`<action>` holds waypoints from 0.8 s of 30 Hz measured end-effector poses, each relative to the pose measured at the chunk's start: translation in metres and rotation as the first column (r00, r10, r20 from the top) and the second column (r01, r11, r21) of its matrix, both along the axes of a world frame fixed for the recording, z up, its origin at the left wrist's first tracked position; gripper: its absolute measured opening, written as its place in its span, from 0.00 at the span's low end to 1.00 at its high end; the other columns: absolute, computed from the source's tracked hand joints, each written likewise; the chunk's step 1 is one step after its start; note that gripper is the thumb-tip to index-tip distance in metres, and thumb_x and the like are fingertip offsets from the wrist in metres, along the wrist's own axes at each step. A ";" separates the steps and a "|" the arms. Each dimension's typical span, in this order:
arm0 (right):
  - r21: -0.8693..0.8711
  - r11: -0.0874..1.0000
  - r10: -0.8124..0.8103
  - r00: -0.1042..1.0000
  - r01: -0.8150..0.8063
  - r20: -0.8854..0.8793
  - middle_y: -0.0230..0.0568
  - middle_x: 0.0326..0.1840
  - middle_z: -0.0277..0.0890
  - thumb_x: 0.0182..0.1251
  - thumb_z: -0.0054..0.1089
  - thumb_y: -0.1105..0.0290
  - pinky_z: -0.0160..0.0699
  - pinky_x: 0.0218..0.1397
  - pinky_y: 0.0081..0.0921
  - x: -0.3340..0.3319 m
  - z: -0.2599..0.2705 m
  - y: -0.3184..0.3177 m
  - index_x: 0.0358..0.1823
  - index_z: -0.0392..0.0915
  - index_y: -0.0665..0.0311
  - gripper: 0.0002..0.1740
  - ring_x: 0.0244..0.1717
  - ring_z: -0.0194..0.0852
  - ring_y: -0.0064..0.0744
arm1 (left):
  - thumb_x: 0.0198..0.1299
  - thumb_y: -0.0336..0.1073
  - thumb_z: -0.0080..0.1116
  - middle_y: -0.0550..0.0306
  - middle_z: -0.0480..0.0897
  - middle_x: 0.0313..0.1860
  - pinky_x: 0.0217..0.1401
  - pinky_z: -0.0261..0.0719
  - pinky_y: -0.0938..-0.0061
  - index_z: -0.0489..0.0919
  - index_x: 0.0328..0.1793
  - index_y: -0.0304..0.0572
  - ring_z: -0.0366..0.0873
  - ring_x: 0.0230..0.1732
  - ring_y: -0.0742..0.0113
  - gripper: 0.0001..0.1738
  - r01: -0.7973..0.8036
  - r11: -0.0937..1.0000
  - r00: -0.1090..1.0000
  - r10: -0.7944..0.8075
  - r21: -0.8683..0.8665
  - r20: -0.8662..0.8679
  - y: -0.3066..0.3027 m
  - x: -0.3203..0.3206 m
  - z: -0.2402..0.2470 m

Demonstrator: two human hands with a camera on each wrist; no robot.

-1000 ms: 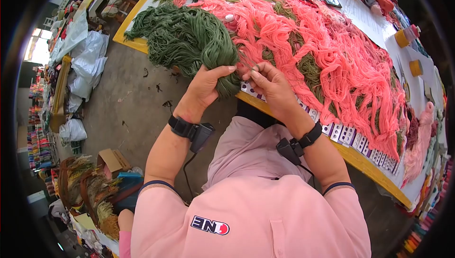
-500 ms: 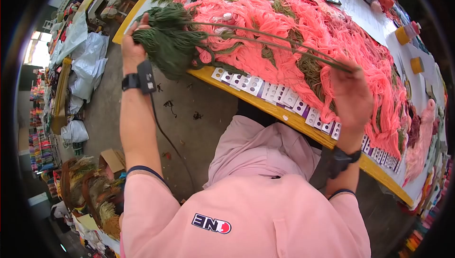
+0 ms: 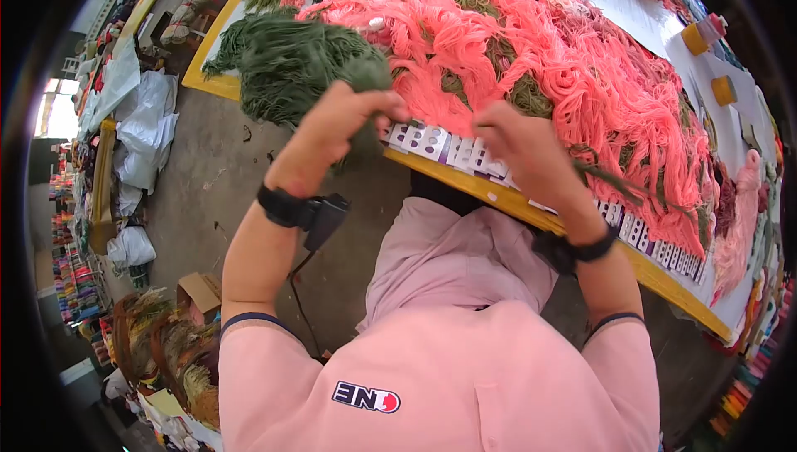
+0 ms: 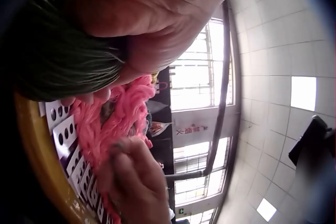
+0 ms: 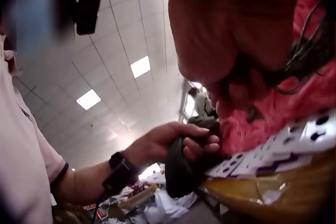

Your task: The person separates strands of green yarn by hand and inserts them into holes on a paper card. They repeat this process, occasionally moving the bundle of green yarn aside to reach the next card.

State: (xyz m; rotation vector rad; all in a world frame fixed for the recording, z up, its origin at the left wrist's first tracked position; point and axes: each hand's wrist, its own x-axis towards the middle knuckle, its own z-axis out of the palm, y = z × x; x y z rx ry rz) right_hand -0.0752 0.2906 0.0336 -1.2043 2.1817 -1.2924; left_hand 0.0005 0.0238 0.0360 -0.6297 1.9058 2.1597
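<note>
A thick dark green yarn skein (image 3: 290,62) hangs over the table's near left corner. My left hand (image 3: 344,120) grips its right end, fingers wrapped round the bundle; the left wrist view shows the green yarn (image 4: 63,61) filling the palm. Just to the right, my right hand (image 3: 527,149) has its fingers curled and is blurred. Loose green strands (image 3: 618,182) trail from its side over the pink yarn, and in the right wrist view these strands (image 5: 304,58) run out of the curled fingers. A gap separates the two hands.
Tangled pink yarn (image 3: 448,20) mixed with olive green covers much of the table. White cards with holes (image 3: 423,141) line its yellow edge (image 3: 523,211). Tape rolls (image 3: 724,91) stand at the right. White plastic bags (image 3: 149,120) lie to the left, beyond the floor.
Half a second ago my right hand was stretched far right, drawing green strands out of the skein. It has come back left toward my left hand, which has moved from the skein's far side to its right end.
</note>
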 end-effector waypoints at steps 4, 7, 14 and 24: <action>0.113 0.993 0.010 0.999 -0.014 0.039 0.40 0.21 0.74 0.70 0.54 0.74 0.72 0.31 0.27 -0.002 -0.033 -0.036 0.40 0.73 0.67 0.03 0.24 0.76 0.29 | 0.62 0.27 0.57 0.46 0.86 0.40 0.29 0.76 0.79 0.81 0.49 0.25 0.73 0.25 0.78 0.12 -0.001 0.996 0.971 -0.021 0.092 0.240 0.019 0.002 -0.001; 0.101 0.994 0.031 0.992 -0.044 0.122 0.39 0.19 0.75 0.70 0.55 0.74 0.72 0.30 0.25 -0.004 -0.035 -0.040 0.38 0.73 0.68 0.04 0.22 0.75 0.26 | 0.60 0.27 0.58 0.51 0.86 0.39 0.27 0.72 0.78 0.81 0.49 0.28 0.72 0.25 0.76 0.12 0.128 0.991 0.965 -0.117 -0.031 0.233 0.026 0.001 -0.001; 0.041 0.996 0.069 0.967 -0.081 0.245 0.32 0.19 0.73 0.70 0.54 0.75 0.71 0.28 0.23 -0.014 -0.044 -0.042 0.38 0.75 0.69 0.04 0.22 0.73 0.18 | 0.58 0.26 0.59 0.57 0.84 0.34 0.25 0.70 0.79 0.81 0.46 0.31 0.72 0.24 0.76 0.10 0.040 0.999 0.971 -0.031 -0.030 0.239 0.033 0.003 0.001; 0.104 0.993 0.056 0.997 -0.062 0.056 0.52 0.28 0.79 0.60 0.56 0.71 0.77 0.38 0.39 -0.020 -0.043 -0.050 0.35 0.77 0.69 0.07 0.32 0.81 0.51 | 0.55 0.24 0.62 0.59 0.80 0.29 0.25 0.72 0.75 0.81 0.38 0.34 0.73 0.23 0.74 0.05 0.161 0.981 0.980 -0.146 -0.110 0.133 0.032 -0.008 -0.028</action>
